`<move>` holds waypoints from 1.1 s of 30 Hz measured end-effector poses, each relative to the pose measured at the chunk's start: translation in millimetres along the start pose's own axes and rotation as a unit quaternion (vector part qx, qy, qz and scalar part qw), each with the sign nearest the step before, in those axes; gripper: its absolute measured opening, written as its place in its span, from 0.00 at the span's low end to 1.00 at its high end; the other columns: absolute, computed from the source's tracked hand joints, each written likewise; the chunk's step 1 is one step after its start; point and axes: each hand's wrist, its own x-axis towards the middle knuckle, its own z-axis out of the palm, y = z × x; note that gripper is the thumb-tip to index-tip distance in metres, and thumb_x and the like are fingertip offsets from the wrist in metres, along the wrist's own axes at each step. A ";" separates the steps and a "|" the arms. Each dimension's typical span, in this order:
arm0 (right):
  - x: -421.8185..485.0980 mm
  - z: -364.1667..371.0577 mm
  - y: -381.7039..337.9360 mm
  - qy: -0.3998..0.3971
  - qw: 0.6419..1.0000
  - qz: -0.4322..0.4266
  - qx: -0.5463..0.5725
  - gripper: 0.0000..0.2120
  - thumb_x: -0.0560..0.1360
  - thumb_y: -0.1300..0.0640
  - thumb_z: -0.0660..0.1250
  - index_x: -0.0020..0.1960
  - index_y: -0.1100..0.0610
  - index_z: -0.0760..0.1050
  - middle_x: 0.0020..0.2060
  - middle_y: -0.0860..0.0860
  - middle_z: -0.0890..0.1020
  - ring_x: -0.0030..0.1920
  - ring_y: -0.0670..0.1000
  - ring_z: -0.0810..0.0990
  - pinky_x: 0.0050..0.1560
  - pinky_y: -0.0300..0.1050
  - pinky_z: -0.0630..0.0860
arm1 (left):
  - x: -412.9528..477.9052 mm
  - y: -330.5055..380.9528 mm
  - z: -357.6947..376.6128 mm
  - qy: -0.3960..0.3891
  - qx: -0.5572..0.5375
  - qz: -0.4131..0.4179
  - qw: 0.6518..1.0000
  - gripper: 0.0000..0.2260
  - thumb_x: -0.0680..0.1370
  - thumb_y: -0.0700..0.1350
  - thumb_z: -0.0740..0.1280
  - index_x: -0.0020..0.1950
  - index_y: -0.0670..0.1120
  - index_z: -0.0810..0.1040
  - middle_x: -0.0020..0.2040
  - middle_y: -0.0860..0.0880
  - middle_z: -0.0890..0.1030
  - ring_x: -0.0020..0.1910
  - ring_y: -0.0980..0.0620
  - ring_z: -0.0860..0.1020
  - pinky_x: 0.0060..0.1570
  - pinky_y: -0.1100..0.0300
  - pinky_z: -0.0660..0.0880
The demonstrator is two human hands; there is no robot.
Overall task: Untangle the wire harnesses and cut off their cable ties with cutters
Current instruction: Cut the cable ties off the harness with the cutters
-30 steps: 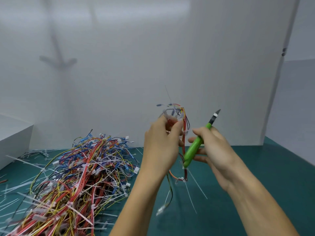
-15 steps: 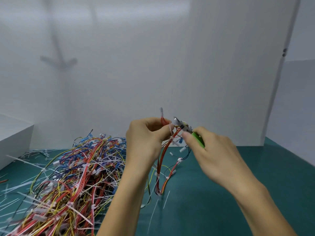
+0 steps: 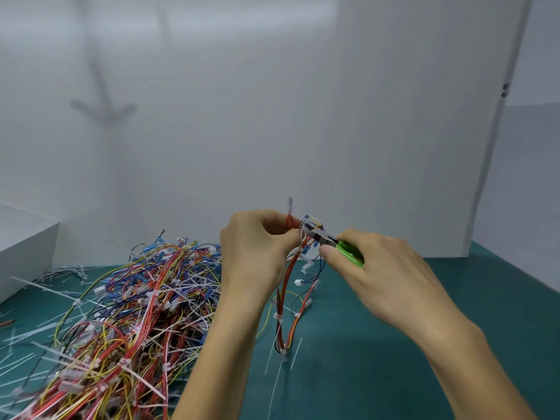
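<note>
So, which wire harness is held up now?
The mostly red wire harness pinched by the left hand, green-handled cutters in the right hand at its top. The others lie in the tangled pile on the green mat.

Even, soft light, prob. from above; faint blurred shadow [image 3: 102, 109] on white backdrop [image 3: 272, 131]. Pale glare band [image 3: 242, 13] near top. Wide-angle bend at edges, esp. right panel seam [image 3: 497, 147]. Centre fairly sharp

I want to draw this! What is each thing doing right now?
Held harness: dangling, ties still on.
Cutters: tips at its top end.
Left hand: pinches that top end.
Right hand: grips the green handles.
Pile of harnesses: tangled, ties still on.
Loose ties: scattered on mat.
</note>
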 end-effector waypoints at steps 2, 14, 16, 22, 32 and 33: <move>-0.4 -1.0 0.6 0.003 1.000 0.003 -0.003 0.21 0.77 0.33 0.53 0.49 0.48 0.73 0.35 0.47 0.75 0.42 0.54 0.74 0.36 0.47 0.67 | -0.3 0.4 0.3 0.006 0.015 0.005 1.000 0.06 0.68 0.45 0.79 0.35 0.54 0.84 0.31 0.59 0.83 0.32 0.66 0.80 0.33 0.69 0.76; 0.7 -2.0 6.3 -0.002 1.000 0.025 0.007 0.23 0.74 0.31 0.54 0.45 0.49 0.74 0.31 0.49 0.74 0.36 0.49 0.73 0.32 0.42 0.66 | -0.9 1.8 2.5 0.009 0.038 0.018 0.999 0.09 0.68 0.44 0.79 0.33 0.54 0.82 0.29 0.59 0.82 0.31 0.65 0.80 0.33 0.66 0.78; 1.0 -2.2 7.1 -0.004 1.000 0.028 0.008 0.23 0.74 0.31 0.55 0.45 0.50 0.74 0.30 0.49 0.74 0.35 0.49 0.73 0.32 0.42 0.66 | -0.8 2.0 2.7 0.007 0.038 0.018 0.999 0.09 0.68 0.44 0.79 0.33 0.54 0.82 0.29 0.59 0.82 0.31 0.65 0.80 0.34 0.65 0.78; 1.4 -1.3 7.0 0.001 0.999 0.035 0.009 0.22 0.75 0.32 0.56 0.43 0.50 0.74 0.29 0.49 0.73 0.33 0.46 0.71 0.32 0.41 0.66 | -0.5 1.5 3.0 0.009 0.039 0.012 0.999 0.09 0.68 0.43 0.79 0.33 0.54 0.82 0.29 0.60 0.82 0.30 0.65 0.79 0.30 0.71 0.74; 3.3 3.8 3.1 -0.023 0.994 0.075 0.082 0.25 0.77 0.34 0.54 0.37 0.54 0.75 0.26 0.52 0.72 0.32 0.53 0.70 0.31 0.47 0.65 | 3.0 -4.5 0.8 0.004 -0.018 -0.043 0.999 0.05 0.67 0.44 0.79 0.37 0.49 0.84 0.32 0.54 0.84 0.34 0.59 0.83 0.39 0.61 0.80; 5.0 4.5 3.7 -0.025 0.991 0.086 0.104 0.27 0.77 0.35 0.54 0.39 0.55 0.77 0.27 0.53 0.74 0.32 0.54 0.72 0.33 0.47 0.67 | 3.5 -4.7 0.4 0.000 -0.051 -0.062 0.997 0.05 0.68 0.42 0.79 0.38 0.48 0.84 0.32 0.51 0.85 0.34 0.55 0.84 0.40 0.59 0.80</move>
